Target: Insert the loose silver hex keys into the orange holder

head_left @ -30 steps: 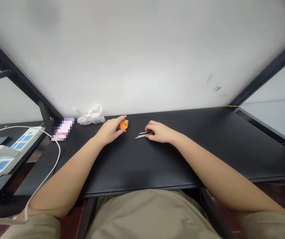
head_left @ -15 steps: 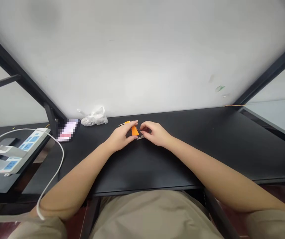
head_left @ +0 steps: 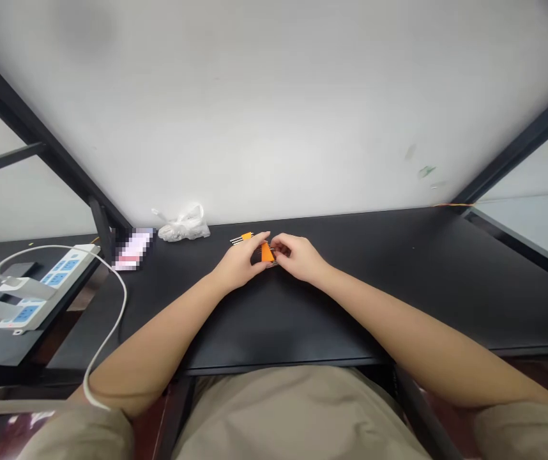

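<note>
Between the thumb and fingers of my left hand (head_left: 239, 260) is an orange plastic holder (head_left: 267, 252), gripped at its edges. Thin metal rods that look like hex keys (head_left: 272, 264) show along its right and lower side. My right hand (head_left: 299, 257) is closed in a pinch at the holder's right edge, with its fingertips close against the rods; what exactly they pinch is hidden. Beyond my left hand, a second orange piece (head_left: 247, 236) with several metal rods (head_left: 236, 241) pokes out to the left. Whether it joins the first holder cannot be seen.
A crumpled clear plastic bag (head_left: 185, 225) lies by the wall, with a blurred-out phone-like object (head_left: 133, 249) to its left. Further left are a white power strip (head_left: 48, 284) with plugs and a white cable (head_left: 123, 300) crossing over my left forearm. Black frame bars (head_left: 63, 150) slant upward.
My left hand and the orange holder have shifted slightly right, toward my right hand. My right fingertips now meet the holder's edge, and more of the second orange piece shows.
</note>
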A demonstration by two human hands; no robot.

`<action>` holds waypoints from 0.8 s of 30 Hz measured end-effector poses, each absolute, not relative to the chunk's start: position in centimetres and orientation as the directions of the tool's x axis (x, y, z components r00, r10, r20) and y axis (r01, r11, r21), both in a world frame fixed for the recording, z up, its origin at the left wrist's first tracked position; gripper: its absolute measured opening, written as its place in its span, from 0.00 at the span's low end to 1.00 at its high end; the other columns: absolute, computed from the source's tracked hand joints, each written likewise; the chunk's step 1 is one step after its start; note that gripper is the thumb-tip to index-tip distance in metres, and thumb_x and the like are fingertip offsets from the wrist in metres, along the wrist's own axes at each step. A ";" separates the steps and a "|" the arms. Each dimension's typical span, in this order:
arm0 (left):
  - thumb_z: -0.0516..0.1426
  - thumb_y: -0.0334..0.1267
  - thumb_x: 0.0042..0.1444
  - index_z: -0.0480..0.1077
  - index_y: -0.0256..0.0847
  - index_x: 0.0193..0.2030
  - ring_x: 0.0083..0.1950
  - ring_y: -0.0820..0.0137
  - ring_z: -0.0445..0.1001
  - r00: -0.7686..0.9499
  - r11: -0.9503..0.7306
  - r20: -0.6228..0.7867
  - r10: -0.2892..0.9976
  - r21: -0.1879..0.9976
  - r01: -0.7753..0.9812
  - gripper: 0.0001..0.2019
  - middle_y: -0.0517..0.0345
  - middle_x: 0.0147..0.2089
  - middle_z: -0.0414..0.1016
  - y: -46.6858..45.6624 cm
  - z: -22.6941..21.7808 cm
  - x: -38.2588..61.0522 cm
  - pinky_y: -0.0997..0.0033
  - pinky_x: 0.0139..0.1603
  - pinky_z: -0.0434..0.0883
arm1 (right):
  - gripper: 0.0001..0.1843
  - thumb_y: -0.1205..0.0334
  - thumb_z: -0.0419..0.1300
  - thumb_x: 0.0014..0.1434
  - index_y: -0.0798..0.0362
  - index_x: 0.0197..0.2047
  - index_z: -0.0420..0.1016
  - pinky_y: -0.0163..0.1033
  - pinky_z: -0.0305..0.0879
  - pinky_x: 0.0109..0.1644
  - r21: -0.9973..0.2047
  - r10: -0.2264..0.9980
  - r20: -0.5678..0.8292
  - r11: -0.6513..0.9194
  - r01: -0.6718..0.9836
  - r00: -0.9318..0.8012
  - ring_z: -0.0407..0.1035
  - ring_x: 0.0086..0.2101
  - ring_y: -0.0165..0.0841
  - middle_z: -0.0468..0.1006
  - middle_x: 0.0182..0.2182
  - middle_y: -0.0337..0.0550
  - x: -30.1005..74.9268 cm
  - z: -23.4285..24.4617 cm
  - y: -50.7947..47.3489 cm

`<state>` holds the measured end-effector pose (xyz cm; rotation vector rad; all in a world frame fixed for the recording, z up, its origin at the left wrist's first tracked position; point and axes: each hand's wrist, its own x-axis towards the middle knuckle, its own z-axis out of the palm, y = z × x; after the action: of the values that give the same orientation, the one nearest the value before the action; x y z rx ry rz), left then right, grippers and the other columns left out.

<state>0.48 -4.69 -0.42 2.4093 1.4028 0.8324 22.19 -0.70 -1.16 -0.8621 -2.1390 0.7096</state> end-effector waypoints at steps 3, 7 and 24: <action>0.64 0.42 0.59 0.58 0.47 0.71 0.63 0.59 0.74 0.367 -0.496 0.350 0.862 0.431 0.754 0.35 0.52 0.63 0.74 -4.4 -0.6 0.0 0.54 0.64 0.71 | 0.11 0.68 0.55 0.56 0.50 0.40 0.75 0.37 0.64 0.39 -0.656 0.764 0.423 0.629 0.417 -0.487 0.69 0.32 0.31 0.78 0.34 0.39 22.6 -1.5 0.0; 0.64 0.41 0.59 0.59 0.47 0.71 0.60 0.59 0.76 0.346 -0.480 0.359 0.867 0.416 0.772 0.34 0.52 0.62 0.74 -4.3 -0.7 -0.5 0.55 0.62 0.73 | 0.13 0.69 0.57 0.54 0.50 0.41 0.77 0.36 0.64 0.39 -0.643 0.822 0.361 0.561 0.521 -0.440 0.70 0.32 0.32 0.79 0.34 0.38 24.2 -2.3 2.2; 0.65 0.44 0.60 0.58 0.48 0.71 0.65 0.61 0.72 0.416 -0.593 0.436 0.798 0.453 0.666 0.35 0.51 0.67 0.71 -5.3 -0.2 0.7 0.55 0.67 0.69 | 0.16 0.54 0.59 0.65 0.45 0.54 0.78 0.40 0.70 0.40 -0.798 0.740 0.245 0.521 0.303 -0.626 0.73 0.39 0.35 0.79 0.47 0.44 24.7 -0.1 1.2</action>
<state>0.69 -5.30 -0.22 2.4602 1.2924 0.9319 24.74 1.21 -0.13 -0.8454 -2.1866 0.9927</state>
